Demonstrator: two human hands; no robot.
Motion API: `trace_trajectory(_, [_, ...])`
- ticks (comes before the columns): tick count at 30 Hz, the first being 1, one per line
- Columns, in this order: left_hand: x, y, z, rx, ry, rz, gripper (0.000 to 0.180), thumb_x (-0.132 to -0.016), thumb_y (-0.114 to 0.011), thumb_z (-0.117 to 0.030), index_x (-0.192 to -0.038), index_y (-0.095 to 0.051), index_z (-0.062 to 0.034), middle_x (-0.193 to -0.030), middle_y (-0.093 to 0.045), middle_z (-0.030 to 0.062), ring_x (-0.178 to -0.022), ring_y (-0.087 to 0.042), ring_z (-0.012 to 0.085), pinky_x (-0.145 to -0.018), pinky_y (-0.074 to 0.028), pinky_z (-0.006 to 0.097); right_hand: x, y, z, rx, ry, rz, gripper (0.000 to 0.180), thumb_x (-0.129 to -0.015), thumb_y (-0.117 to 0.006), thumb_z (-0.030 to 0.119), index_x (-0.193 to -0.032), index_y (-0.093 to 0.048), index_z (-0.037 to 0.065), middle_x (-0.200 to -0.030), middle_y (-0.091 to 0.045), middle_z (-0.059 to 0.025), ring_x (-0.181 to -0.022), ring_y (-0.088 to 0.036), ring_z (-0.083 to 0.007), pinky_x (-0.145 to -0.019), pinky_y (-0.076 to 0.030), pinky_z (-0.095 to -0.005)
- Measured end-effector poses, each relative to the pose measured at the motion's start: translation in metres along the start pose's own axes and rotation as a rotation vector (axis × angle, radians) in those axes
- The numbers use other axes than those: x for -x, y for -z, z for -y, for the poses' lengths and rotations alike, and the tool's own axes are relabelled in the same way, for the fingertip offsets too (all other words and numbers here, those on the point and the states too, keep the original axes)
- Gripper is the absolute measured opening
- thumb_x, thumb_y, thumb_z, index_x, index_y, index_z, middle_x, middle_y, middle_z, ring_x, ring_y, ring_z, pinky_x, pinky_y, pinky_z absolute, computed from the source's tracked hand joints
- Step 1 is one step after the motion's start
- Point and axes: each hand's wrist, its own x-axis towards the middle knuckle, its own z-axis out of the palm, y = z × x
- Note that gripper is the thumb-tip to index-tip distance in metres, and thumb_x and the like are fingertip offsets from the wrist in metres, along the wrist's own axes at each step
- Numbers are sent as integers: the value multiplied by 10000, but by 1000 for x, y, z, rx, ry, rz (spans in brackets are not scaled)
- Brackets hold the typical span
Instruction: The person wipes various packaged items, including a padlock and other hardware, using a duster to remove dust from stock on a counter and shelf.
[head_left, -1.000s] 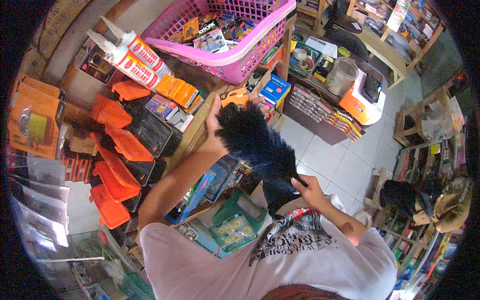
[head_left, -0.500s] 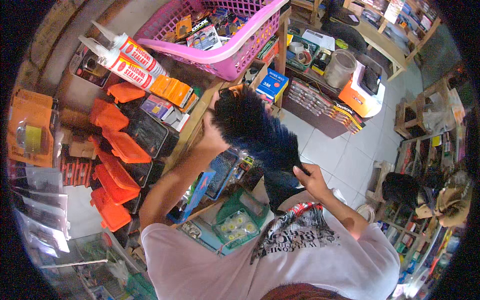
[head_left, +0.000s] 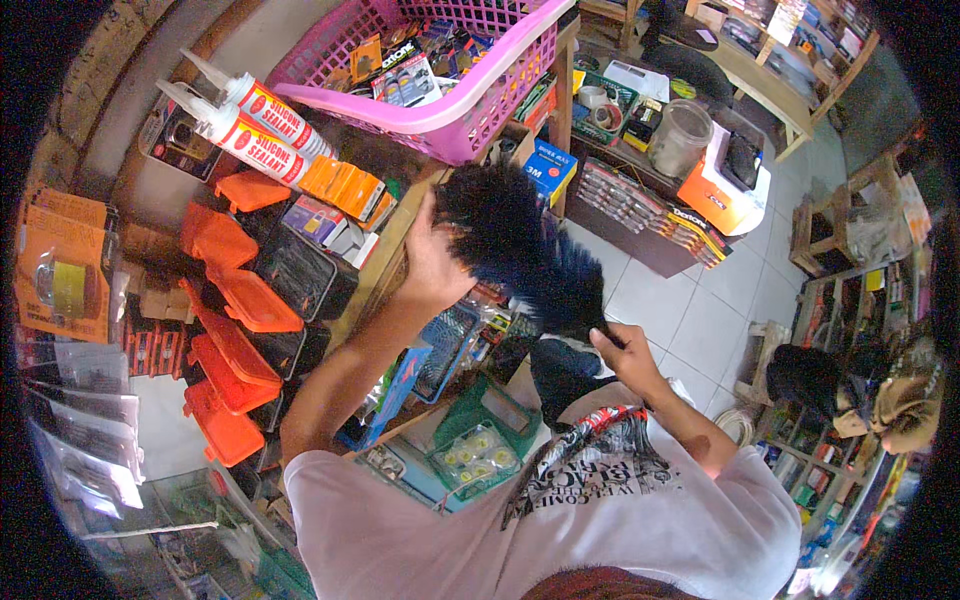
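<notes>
The right hand (head_left: 625, 364) grips a black duster (head_left: 530, 262) on the near side of the pink basket (head_left: 430, 112); it covers the left hand's (head_left: 437, 258) fingers, so I cannot tell their hold. Left of the basket lie sealant cartridges (head_left: 258, 145); right, a clear jar (head_left: 681, 140).

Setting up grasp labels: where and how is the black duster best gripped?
Probably by the lower-right end of the black duster, coming from the right, as the right hand does. Soft-looking fibres bush out toward the upper left, beside the left hand, and seem to offer no firm hold. Fingers mostly hide the gripped end.
</notes>
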Motion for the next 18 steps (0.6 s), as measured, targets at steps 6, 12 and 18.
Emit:
trace_trajectory(6, [-4,-3,-2,-102,-78,1,587,-962,-255,-474,-1331,-487,-79,-1327,-521,166,-1240,-484,344,-1084,-331,516,-9,0,-9,71,11,-23,361,-942,-587,320,-954,-659,-33,-749,-643,-14,-688,-548,-81,-636,-455,-270])
trace_trajectory(12, [-4,-1,-1,-33,-37,7,592,-966,-249,-485,-1322,-492,-78,-1318,-524,176,-1236,-488,335,-1081,-336,515,-9,-3,0,-95,23,-46,362,-938,-596,324,-944,-662,-32,-739,-635,8,-680,-536,-73,-617,-449,-268])
trace_trajectory(18, [-1,-11,0,-82,35,236,644,-944,-264,-510,-1356,-437,-46,-1352,-494,173,-1252,-470,337,-1099,-307,506,-8,-15,2,-30,145,-90,389,-926,-613,316,-655,-527,50,-561,-422,59,-538,-379,-49,-483,-302,-252])
